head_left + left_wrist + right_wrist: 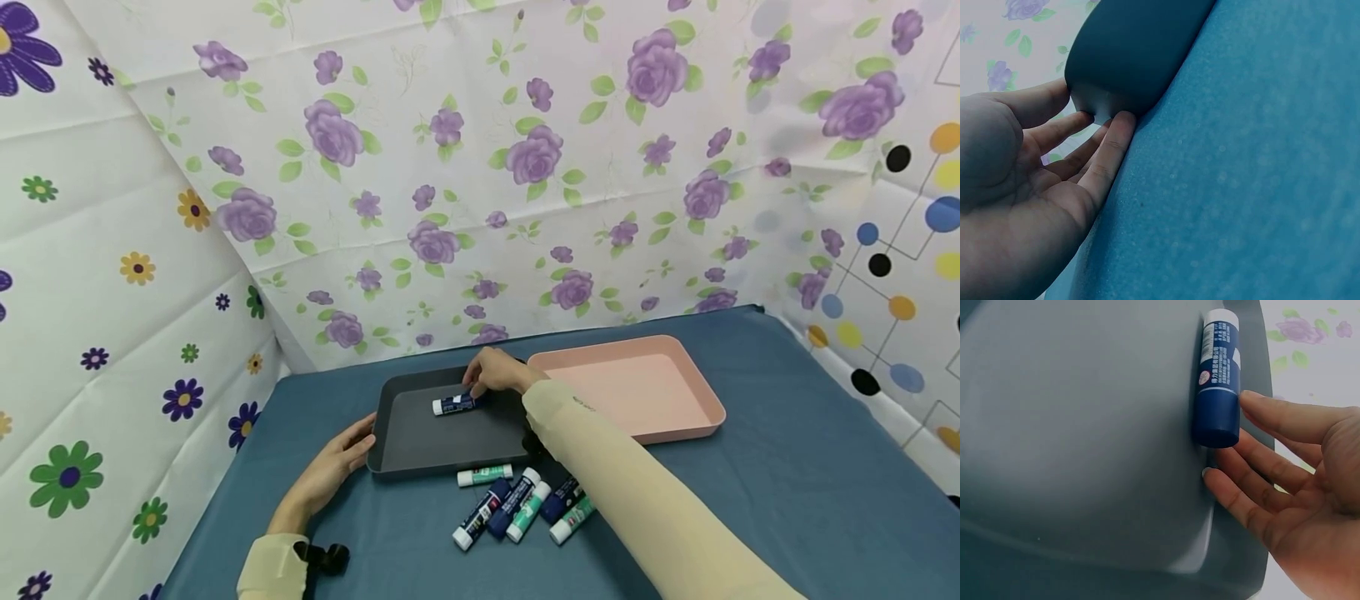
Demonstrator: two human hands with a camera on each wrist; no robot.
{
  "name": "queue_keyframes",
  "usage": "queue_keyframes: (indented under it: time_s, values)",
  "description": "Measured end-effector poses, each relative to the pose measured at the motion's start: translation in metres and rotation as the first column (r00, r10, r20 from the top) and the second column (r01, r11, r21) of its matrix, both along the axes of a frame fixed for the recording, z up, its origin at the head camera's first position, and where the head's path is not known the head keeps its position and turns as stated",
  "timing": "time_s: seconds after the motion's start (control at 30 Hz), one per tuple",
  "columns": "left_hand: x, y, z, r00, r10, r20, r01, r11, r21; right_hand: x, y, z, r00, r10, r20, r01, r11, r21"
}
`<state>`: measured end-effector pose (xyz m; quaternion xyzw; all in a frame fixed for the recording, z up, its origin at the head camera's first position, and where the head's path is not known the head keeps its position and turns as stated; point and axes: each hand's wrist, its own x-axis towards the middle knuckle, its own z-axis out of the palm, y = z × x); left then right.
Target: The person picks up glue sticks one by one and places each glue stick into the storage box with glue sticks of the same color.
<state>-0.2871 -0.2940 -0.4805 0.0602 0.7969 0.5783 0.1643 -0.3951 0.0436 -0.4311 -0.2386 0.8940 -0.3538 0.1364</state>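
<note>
In the head view a dark grey tray (420, 442) lies on the blue cloth. My right hand (495, 372) is over its far right part, pinching the end of a navy glue stick (452, 405) with a white base. In the right wrist view the thumb meets the side of the glue stick (1216, 381); the index fingertip is hidden behind it, the other fingers spread below. My left hand (333, 467) touches the tray's left wall with fairly straight fingers. The left wrist view shows its fingertips against the tray's corner (1122, 56).
Nearer me than the tray lie several glue sticks, navy ones (481, 512) and green ones (485, 475), some partly behind my right sleeve. A pink tray (630, 383) stands to the right of the grey one. Flowered sheets (450, 167) rise behind the table.
</note>
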Motion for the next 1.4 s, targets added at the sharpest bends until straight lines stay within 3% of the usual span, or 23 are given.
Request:
queue_keyframes:
  time_s: [0.4,0.73,1.13,1.4]
  values:
    - [-0.001,-0.002,-0.002,1.000,-0.016,-0.007,0.016,1.000,-0.003,0.001,0.013,0.011,0.995,-0.012,0.097,0.026,0.989,-0.147]
    - [-0.001,-0.001,-0.005,1.000,-0.016,-0.008,0.016,1.000,-0.006,0.004,0.021,0.013,0.991,0.014,0.129,0.014,0.976,-0.216]
    - [-0.001,-0.002,-0.002,1.000,-0.022,-0.007,0.022,1.000,0.005,0.013,0.053,0.034,0.981,0.170,0.089,-0.146,0.963,-0.229]
    - [0.000,-0.003,-0.002,0.999,-0.039,-0.006,0.039,0.999,0.010,0.039,0.082,0.052,0.969,0.237,0.069,-0.215,0.947,-0.241]
